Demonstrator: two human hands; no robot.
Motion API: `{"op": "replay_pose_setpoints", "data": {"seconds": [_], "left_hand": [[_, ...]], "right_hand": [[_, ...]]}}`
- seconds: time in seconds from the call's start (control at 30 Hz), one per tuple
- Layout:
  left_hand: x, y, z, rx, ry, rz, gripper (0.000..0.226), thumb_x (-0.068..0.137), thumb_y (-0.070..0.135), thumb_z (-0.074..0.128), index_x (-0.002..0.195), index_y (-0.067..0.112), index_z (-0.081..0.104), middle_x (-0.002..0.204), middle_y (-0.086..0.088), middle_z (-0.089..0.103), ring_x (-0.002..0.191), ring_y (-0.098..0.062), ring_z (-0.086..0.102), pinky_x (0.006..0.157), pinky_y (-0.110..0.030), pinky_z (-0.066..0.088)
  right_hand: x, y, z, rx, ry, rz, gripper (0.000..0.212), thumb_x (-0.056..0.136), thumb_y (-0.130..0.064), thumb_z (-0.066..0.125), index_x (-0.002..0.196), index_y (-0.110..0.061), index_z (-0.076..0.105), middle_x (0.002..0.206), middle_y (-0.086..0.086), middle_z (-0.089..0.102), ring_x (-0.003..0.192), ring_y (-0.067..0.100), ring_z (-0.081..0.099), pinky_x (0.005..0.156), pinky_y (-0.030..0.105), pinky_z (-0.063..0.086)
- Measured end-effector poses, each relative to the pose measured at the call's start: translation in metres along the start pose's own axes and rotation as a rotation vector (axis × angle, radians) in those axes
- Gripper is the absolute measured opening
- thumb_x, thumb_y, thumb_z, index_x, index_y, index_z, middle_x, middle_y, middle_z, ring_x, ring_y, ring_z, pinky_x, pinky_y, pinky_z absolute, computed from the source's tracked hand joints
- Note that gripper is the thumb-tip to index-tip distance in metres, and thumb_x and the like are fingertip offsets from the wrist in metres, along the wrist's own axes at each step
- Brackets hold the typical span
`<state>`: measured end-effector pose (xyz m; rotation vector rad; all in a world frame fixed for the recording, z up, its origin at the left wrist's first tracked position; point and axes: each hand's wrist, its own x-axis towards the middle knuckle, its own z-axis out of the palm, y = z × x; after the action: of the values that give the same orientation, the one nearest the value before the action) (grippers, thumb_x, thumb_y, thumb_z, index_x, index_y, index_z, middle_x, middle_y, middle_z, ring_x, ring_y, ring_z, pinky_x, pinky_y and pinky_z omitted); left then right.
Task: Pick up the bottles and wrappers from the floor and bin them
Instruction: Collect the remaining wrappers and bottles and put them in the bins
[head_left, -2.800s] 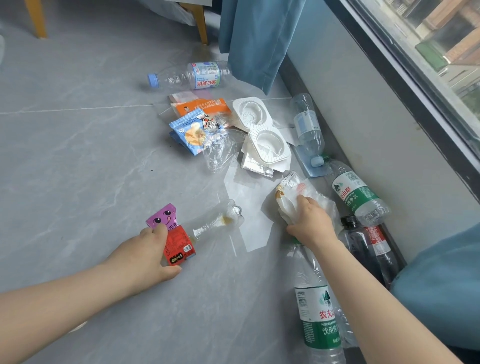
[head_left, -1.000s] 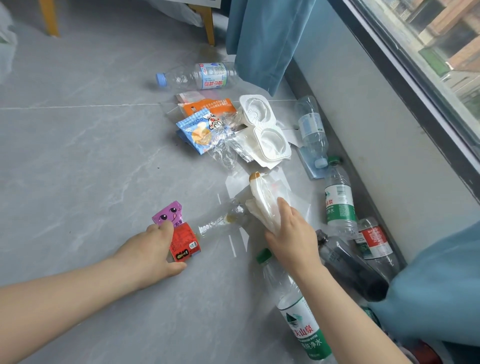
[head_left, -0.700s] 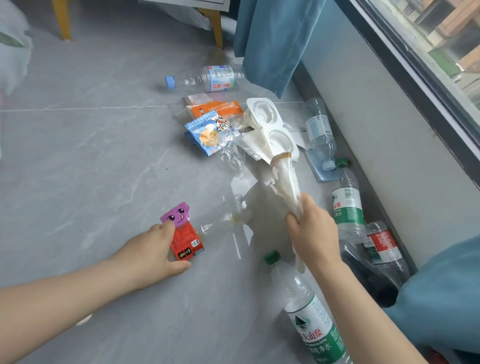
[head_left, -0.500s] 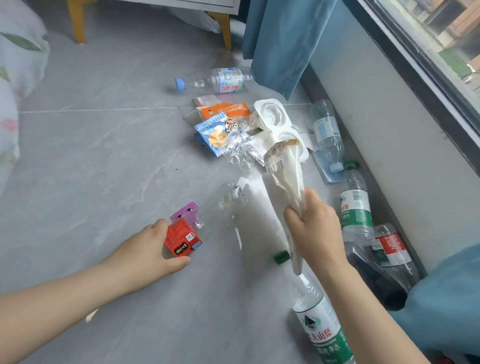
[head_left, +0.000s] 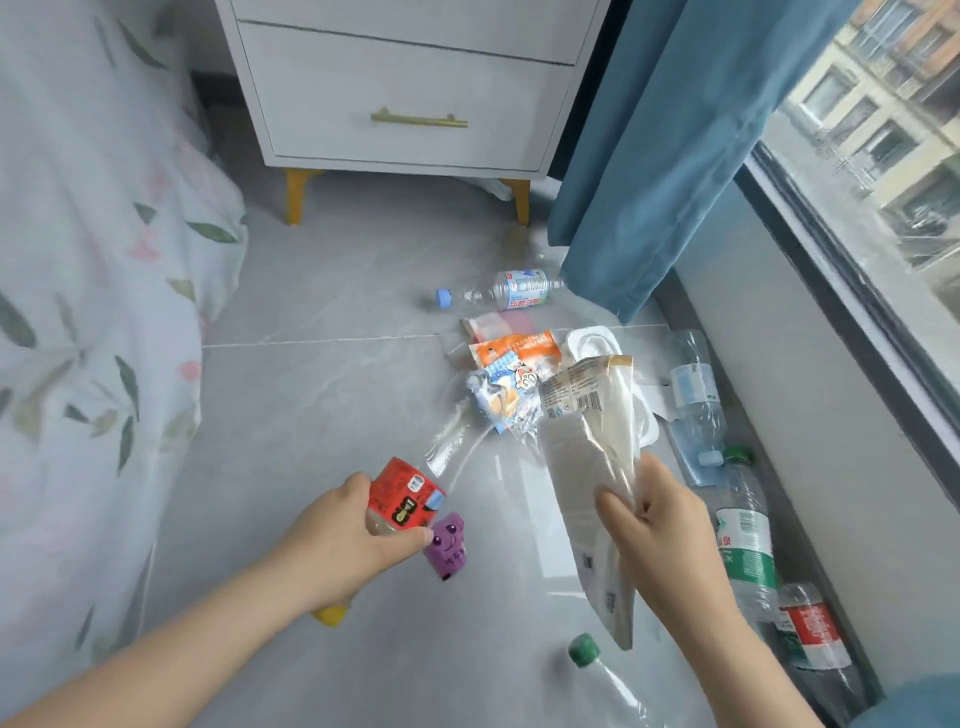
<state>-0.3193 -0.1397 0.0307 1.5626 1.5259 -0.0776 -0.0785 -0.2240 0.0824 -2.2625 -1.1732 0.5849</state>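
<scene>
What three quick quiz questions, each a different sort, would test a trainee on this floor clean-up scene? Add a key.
1. True or false: the right hand holds a clear plastic wrapper with a barcode off the grey tiled floor.
2. The left hand grips: A) the red-labelled packet, B) a blue-capped clear bottle, C) the blue curtain.
3. Fill in: the loose bottle cap nearest the bottom edge of the view is ___.

Key: 1 true; 2 A; 3 green.
</scene>
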Motion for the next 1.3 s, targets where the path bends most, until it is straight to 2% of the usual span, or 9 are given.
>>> {"op": "replay_pose_setpoints", "data": {"seconds": [0.17,0.47,0.6,0.7,0.77,0.93,1.03,1.2,1.3], "left_hand": [[-0.035,0.051,-0.058,-0.232,0.003,-0.064,0.045,0.066,0.05,0.075,0.087,0.021,0.048,0.074,-0.005,0.061,0.046,-0.018,0.051,0.047,-0.029,0.045],[-0.162,0.172,-0.172,-0.422,0.07,-0.063,0.043,0.066,0.048,0.079,0.088,0.025,0.051,0.079,-0.01,0.066,0.049,-0.019,0.054,0.046,-0.03,0.045],[-0.235,0.24,-0.231,-0.438,0.067,-0.024,0.039,0.068,0.047,0.079,0.089,0.026,0.054,0.076,-0.005,0.066,0.055,-0.019,0.056,0.052,-0.029,0.045],[-0.298,0.292,-0.277,-0.473,0.072,0.024,0.04,0.065,0.048,0.08,0.09,0.027,0.056,0.074,-0.002,0.067,0.061,-0.019,0.06,0.061,-0.032,0.048],[-0.341,0.328,-0.31,-0.495,0.087,0.061,0.037,0.067,0.045,0.08,0.089,0.026,0.056,0.074,-0.002,0.067,0.061,-0.019,0.059,0.063,-0.033,0.048],[-0.444,0.414,-0.369,-0.547,0.083,0.201,0.032,0.073,0.04,0.078,0.092,0.025,0.057,0.081,-0.003,0.067,0.063,-0.019,0.059,0.054,-0.027,0.046],[-0.488,0.454,-0.387,-0.534,0.08,0.291,0.033,0.072,0.042,0.078,0.094,0.028,0.058,0.083,-0.001,0.067,0.07,-0.019,0.064,0.059,-0.03,0.049],[-0.543,0.517,-0.395,-0.491,0.069,0.445,0.033,0.073,0.047,0.075,0.097,0.032,0.059,0.087,0.004,0.068,0.077,-0.013,0.064,0.062,-0.026,0.049],[-0.568,0.554,-0.394,-0.502,0.08,0.524,0.03,0.075,0.047,0.074,0.095,0.033,0.056,0.09,0.006,0.068,0.086,-0.01,0.065,0.074,-0.032,0.054]], "right_hand": [[0.01,-0.071,-0.057,0.025,-0.024,0.006,0.04,0.083,-0.011,0.056,0.062,-0.023,0.025,0.049,-0.007,0.038,0.049,0.011,0.028,0.049,0.03,0.022],[-0.024,-0.202,-0.228,0.074,-0.011,0.076,0.037,0.085,-0.013,0.057,0.065,-0.016,0.025,0.052,-0.006,0.029,0.051,0.012,0.025,0.051,0.03,0.025],[-0.052,-0.269,-0.323,0.09,0.05,0.063,0.038,0.086,-0.014,0.057,0.064,-0.019,0.028,0.047,-0.009,0.036,0.046,0.008,0.029,0.045,0.019,0.023],[-0.078,-0.327,-0.395,0.133,0.102,0.064,0.039,0.088,-0.012,0.057,0.063,-0.023,0.028,0.047,-0.016,0.044,0.044,0.004,0.036,0.044,0.018,0.028],[-0.095,-0.363,-0.443,0.129,0.15,0.057,0.038,0.088,-0.015,0.058,0.063,-0.021,0.029,0.047,-0.008,0.039,0.045,0.007,0.033,0.045,0.022,0.022],[-0.139,-0.423,-0.55,0.11,0.249,0.018,0.033,0.09,-0.019,0.058,0.068,-0.014,0.033,0.055,-0.003,0.036,0.051,0.012,0.029,0.049,0.029,0.022],[-0.167,-0.447,-0.606,0.162,0.336,0.005,0.032,0.09,-0.017,0.057,0.067,-0.017,0.036,0.055,-0.006,0.037,0.048,0.009,0.03,0.049,0.027,0.023],[-0.193,-0.457,-0.677,0.227,0.398,-0.009,0.009,0.09,-0.022,0.057,0.083,-0.016,0.056,0.069,0.002,0.061,0.066,0.027,0.057,0.06,0.045,0.048],[-0.199,-0.457,-0.715,0.242,0.484,-0.05,0.009,0.091,-0.021,0.057,0.082,-0.019,0.057,0.069,0.0,0.061,0.066,0.018,0.058,0.06,0.043,0.049]]}}
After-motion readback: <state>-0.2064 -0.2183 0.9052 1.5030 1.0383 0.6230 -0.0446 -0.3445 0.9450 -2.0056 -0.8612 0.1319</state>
